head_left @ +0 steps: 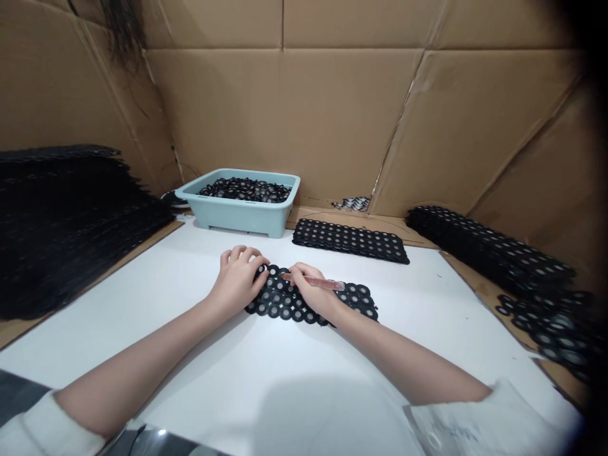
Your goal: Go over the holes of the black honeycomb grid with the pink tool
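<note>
The left hand lies flat, fingers spread, pressing the left end of a black ring sheet that sits on the white table — it grips nothing. The right hand rests on the same sheet, fingers closed round a thin reddish stick lying across the rings. Behind stands a pale blue tub of loose rings, another sheet just right of it, and dark stacks at the left edge — cardboard walls all round.
</note>
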Demonstrator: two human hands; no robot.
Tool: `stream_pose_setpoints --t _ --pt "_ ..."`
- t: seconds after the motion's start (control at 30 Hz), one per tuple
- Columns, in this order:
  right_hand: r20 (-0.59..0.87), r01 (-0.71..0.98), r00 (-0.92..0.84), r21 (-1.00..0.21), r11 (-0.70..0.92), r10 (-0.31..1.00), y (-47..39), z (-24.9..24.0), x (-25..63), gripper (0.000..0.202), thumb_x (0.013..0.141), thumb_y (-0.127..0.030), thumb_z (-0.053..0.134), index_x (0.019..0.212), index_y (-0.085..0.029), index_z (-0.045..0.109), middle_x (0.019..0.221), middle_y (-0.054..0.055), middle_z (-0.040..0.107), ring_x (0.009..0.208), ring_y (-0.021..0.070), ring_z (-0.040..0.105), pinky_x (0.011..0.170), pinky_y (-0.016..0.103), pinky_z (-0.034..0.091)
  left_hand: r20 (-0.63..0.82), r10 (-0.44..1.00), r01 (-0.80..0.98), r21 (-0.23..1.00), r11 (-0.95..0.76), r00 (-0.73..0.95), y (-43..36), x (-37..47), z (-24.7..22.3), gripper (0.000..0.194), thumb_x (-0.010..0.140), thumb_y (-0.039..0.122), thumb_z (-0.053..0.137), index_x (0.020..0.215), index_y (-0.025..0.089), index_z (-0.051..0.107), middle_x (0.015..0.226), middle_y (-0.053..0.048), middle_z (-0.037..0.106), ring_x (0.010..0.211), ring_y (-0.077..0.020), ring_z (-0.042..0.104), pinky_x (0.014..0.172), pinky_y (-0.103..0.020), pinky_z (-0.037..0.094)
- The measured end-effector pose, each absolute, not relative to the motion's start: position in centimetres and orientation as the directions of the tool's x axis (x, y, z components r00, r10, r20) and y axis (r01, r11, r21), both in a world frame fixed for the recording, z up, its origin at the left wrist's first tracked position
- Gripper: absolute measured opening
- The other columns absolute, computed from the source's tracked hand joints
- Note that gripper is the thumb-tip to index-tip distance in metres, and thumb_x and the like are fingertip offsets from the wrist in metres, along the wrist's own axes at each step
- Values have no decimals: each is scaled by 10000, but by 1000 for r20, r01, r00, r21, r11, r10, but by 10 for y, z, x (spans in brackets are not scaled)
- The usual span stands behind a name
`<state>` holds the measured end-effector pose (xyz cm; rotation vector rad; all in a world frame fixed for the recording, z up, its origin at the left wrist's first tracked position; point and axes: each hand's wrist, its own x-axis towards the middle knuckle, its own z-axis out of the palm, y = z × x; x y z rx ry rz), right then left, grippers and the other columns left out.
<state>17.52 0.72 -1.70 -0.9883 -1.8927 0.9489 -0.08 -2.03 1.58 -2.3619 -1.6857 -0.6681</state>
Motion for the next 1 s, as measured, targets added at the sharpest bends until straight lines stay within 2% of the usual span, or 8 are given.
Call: stream_pose_setpoints --t 0.1,0.17,0.23,0.33,0.5,0.6,0.77,1.0 --pt "294 289 -393 -860 420 871 7 -17 175 279 841 -305 296 612 -188 404 638 -11 456 635 128 455 618 255 354 445 843 938 23 -346 301 -21 -1 17 254 827 228 361 934 213 592 972 -75 573 986 -276 394 848 -439 213" --pt "292 294 -393 -859 419 872 6 -17 176 280 842 -303 298 610 -188 405 634 -13 451 634 128 455 615 255 352 445 838 935 5 -354 315 -21 -2 17 268 823 186 343 935 207 586 982 -75 573 1009 -280 387 855 -446 199" --pt "287 303 -389 -858 416 875 6 -15 176 278 841 -299 303 608 -187 405 630 -15 448 631 128 454 614 256 349 427 841 919 53 -391 333 -21 -2 18 276 818 159 331 948 207 570 985 -65 574 1022 -265 392 864 -433 203" --pt "288 318 -390 -849 422 874 4 -11 176 273 843 -295 302 611 -188 402 638 -14 452 638 130 456 614 258 347 382 860 870 221 -440 338 -21 0 19 231 827 200 347 948 213 543 947 -32 579 976 -217 432 862 -382 242" --pt "365 350 -405 -785 511 838 0 -11 172 253 843 -251 318 607 -190 386 680 -6 461 697 132 460 651 259 350 304 917 836 406 -370 258 -19 2 15 149 788 315 450 814 201 542 851 -11 577 886 -207 451 801 -340 300" --pt "429 357 -410 -737 575 805 -1 -15 168 250 849 -231 323 610 -187 383 714 2 477 735 129 463 688 262 354 263 939 846 429 -317 219 -18 2 11 143 785 307 451 787 198 543 824 -13 575 872 -210 449 787 -343 305" --pt "494 391 -427 -654 647 757 -5 -17 166 242 855 -210 324 622 -184 382 714 12 486 742 135 460 700 276 354 276 948 892 371 -259 160 -20 5 8 175 803 302 422 749 190 545 799 -28 564 880 -227 431 783 -363 307" --pt "470 504 -409 -598 623 782 -4 -16 163 247 856 -198 309 610 -188 317 659 3 453 708 140 443 669 273 346 232 965 891 403 -208 121 -28 12 10 210 817 292 385 687 179 504 768 -40 544 842 -218 444 756 -357 328"
